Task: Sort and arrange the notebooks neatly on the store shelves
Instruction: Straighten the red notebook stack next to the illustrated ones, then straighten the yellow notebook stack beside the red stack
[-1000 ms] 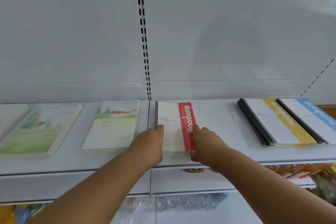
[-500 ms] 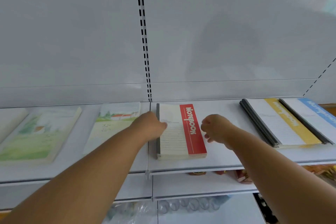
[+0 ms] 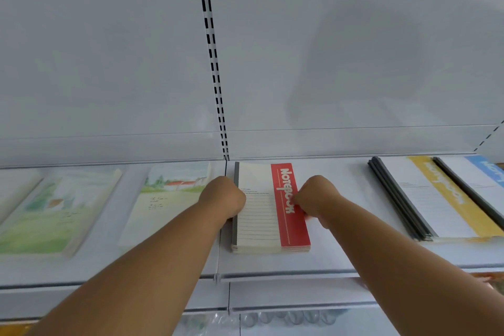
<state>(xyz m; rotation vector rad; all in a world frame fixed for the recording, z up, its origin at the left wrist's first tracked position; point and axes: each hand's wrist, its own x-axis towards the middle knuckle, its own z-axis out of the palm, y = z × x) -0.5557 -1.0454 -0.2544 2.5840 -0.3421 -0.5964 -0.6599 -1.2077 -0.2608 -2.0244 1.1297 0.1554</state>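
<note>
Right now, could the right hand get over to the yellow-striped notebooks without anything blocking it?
Probably yes. The right hand sits at the red notebook stack's right edge, and only bare shelf lies between it and the yellow-striped notebooks.
</note>
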